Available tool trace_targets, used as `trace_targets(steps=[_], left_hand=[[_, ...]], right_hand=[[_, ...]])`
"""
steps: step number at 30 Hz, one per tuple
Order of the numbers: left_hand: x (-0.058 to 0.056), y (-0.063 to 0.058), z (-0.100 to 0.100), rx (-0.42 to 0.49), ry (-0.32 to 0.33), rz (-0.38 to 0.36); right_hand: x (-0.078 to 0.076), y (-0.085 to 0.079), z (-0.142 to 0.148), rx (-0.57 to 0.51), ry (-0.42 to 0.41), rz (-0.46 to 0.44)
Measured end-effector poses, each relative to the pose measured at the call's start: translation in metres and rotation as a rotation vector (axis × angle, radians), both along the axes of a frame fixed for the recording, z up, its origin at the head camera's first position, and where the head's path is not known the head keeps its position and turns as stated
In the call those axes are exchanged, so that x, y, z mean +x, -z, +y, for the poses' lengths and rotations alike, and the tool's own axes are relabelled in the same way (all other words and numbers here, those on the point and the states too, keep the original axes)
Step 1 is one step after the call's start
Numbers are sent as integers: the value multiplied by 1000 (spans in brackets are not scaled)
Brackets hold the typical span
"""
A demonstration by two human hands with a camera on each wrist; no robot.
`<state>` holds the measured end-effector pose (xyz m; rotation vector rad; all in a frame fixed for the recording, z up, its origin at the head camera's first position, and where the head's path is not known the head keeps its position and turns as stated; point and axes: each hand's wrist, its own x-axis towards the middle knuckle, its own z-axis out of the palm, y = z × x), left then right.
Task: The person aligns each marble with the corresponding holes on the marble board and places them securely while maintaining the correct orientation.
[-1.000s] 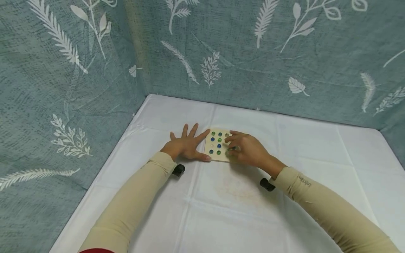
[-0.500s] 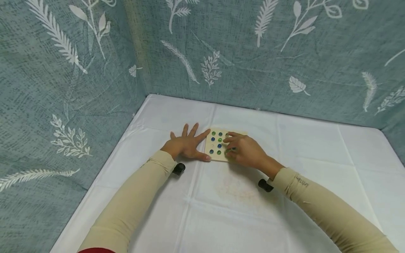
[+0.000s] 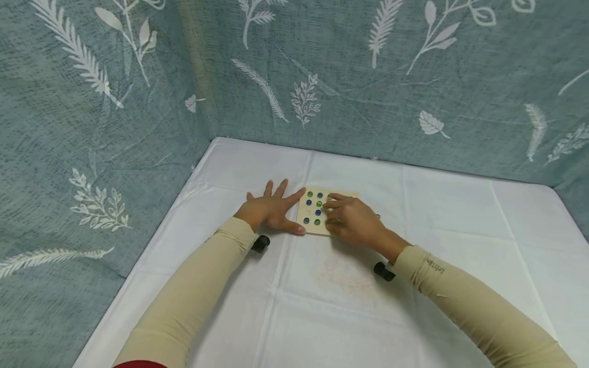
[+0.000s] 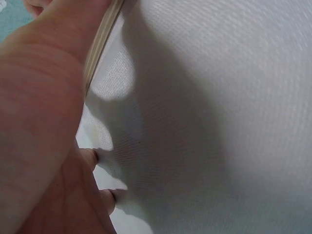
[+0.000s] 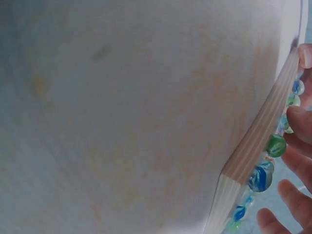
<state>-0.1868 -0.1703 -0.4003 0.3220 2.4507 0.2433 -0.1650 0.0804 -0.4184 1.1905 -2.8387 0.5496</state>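
Observation:
A pale wooden board lies on the table, with green and blue glass marbles seated in rows of hollows. One hollow near its left side holds no marble. My left hand is spread flat, its thumb and index finger touching the board's left edge. Over the right part of the board, my right hand bends its fingers down among the marbles. In the right wrist view its thumb presses against a green marble, partly hidden by the fingers. More marbles, such as a blue one, line the board there.
A white cloth covers the table, with creases and faint orange stains. Patterned blue-green curtains stand behind and at the left. A small greenish round thing shows beside my right hand, too small to identify surely.
My right hand has shifted slightly left over the board, covering a green marble in the far row. A small greenish spot now shows right of that hand. My left hand has stayed in place.

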Motion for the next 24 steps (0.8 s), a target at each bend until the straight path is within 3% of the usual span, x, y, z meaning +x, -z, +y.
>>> trace_targets(steps=[6, 13, 24], left_hand=[[0, 1, 1, -10, 9, 8], [0, 2, 2, -10, 5, 32], [3, 7, -1, -2, 31, 105]], right_hand=[[0, 1, 1, 9, -9, 29], [-1, -3, 15, -53, 12, 25], [0, -10, 57, -41, 175, -68]])
